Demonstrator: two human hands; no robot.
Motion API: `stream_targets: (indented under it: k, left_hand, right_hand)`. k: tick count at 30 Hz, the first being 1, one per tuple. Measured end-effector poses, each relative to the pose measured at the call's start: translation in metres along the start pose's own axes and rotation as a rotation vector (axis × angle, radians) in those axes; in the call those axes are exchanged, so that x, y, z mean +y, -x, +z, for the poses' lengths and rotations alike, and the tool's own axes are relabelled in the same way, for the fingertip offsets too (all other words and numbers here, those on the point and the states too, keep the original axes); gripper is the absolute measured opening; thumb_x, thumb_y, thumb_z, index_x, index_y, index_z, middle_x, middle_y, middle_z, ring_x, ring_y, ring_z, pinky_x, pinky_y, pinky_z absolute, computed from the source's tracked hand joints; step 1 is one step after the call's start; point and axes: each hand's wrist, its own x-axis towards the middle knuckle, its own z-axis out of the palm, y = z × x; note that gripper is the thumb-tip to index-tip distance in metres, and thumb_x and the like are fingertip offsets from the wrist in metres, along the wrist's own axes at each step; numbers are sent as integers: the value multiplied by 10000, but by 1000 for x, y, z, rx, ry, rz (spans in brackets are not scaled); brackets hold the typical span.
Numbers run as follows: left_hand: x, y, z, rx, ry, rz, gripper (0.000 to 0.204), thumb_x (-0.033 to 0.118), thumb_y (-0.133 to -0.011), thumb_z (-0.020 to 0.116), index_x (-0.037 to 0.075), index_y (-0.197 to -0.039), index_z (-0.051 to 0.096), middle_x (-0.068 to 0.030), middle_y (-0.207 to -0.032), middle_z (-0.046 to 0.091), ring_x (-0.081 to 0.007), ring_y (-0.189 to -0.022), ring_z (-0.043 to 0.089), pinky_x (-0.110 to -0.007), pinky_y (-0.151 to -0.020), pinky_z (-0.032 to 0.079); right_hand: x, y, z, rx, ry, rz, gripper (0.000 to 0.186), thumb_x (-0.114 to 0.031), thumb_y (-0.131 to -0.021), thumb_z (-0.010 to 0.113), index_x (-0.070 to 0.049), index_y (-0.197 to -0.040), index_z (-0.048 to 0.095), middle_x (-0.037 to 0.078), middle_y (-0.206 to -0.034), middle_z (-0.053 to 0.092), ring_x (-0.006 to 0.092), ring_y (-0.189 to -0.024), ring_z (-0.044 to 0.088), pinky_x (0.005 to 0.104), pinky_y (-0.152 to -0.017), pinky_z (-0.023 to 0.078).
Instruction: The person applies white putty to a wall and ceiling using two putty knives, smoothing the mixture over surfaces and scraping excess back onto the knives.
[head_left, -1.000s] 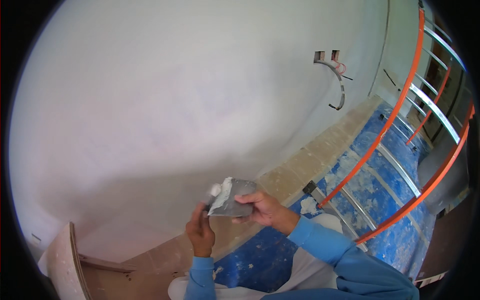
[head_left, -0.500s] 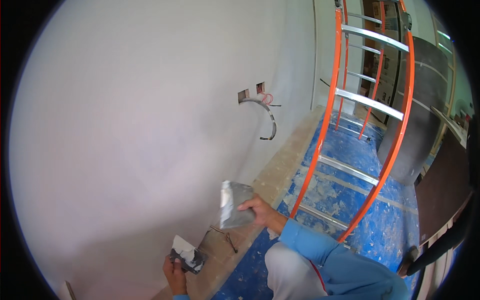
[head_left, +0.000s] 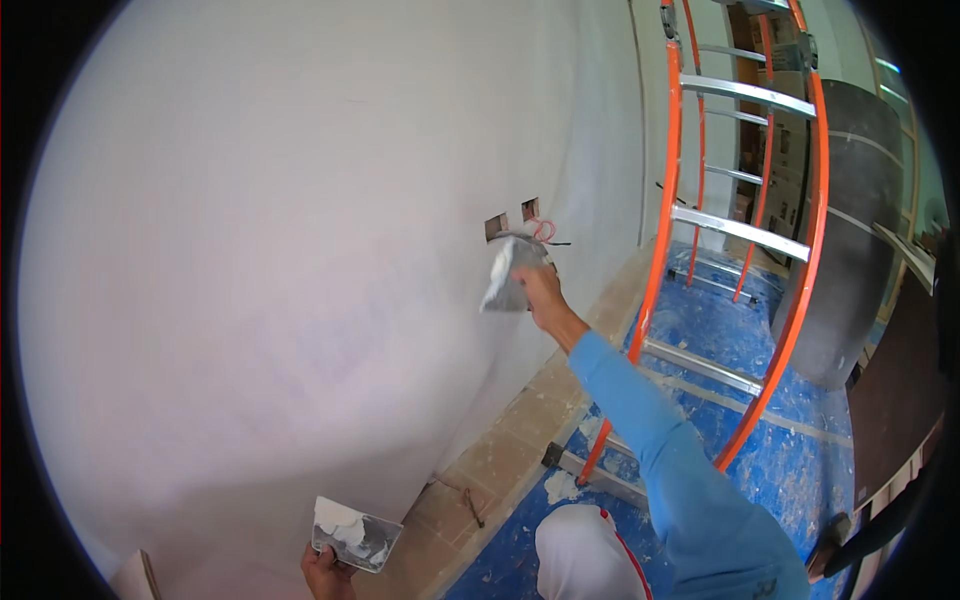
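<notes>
My right hand (head_left: 543, 296) is closed round a wide putty knife (head_left: 508, 278) with white filler along its left side. Its blade is at the pale wall (head_left: 300, 220), just below two square box openings (head_left: 496, 227); whether it touches cannot be told. Red wire (head_left: 543, 232) pokes out of the farther opening, and the knife hides most of the dark conduit below. Low at the wall's foot, my left hand (head_left: 328, 575) grips a flat plate (head_left: 356, 536) that carries a lump of white filler (head_left: 338, 521).
To the right stands an orange ladder (head_left: 664, 210) with metal rungs, on a blue floor sheet (head_left: 720, 325) spattered with filler. Behind it is a large grey roll (head_left: 850, 200). A dark board (head_left: 895, 385) and another person's shoe (head_left: 829, 540) are at the far right.
My right hand has moved up and forward with the putty knife, from low by the floor to the box openings. The left hand with the plate sits slightly lower and further left.
</notes>
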Motion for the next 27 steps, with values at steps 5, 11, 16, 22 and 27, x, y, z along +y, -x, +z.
stream_targets:
  k: [5, 11, 16, 22, 27]
  left_hand:
    - [0, 7, 17, 108, -14, 63, 177, 101, -949, 566, 39, -1109, 608, -47, -919, 651, -193, -834, 667, -386, -734, 595]
    - [4, 13, 20, 150, -79, 40, 142, 141, -953, 610, 41, -1053, 625, -14, -837, 609, -140, -746, 609, -339, -678, 561]
    - [-3, 10, 26, 19, -11, 132, 149, 161, -942, 649, 52, -1044, 648, -23, -883, 646, -120, -752, 616, -301, -674, 532]
    - [-7, 4, 5, 18, -31, 117, 210, 171, -953, 643, 32, -1110, 655, -49, -983, 677, -151, -856, 656, -303, -725, 546]
    - [-6, 11, 17, 16, -107, 109, 241, 159, -962, 622, 11, -1149, 650, -61, -1024, 679, -175, -912, 668, -310, -745, 554]
  right_hand:
    - [-75, -8, 73, 164, 250, -485, 322, -238, -893, 541, 76, -851, 595, 96, -705, 613, 243, -688, 592, 423, -655, 450]
    - [-97, -43, 98, 139, 660, -507, 339, -237, -912, 483, 75, -891, 613, 232, -885, 665, 416, -857, 643, 495, -766, 484]
    - [-70, -49, 148, 441, 757, -724, 247, -98, -830, 516, 53, -984, 636, 236, -1048, 612, 401, -966, 630, 504, -849, 496]
    - [-40, -15, 110, -56, 714, -909, 443, 33, -736, 529, -85, -1136, 679, 121, -1184, 637, 341, -1096, 587, 515, -942, 463]
    - [-87, -38, 78, 112, 903, -1029, 482, 52, -746, 507, -120, -1157, 691, 30, -1235, 653, 270, -1187, 547, 738, -1061, 154]
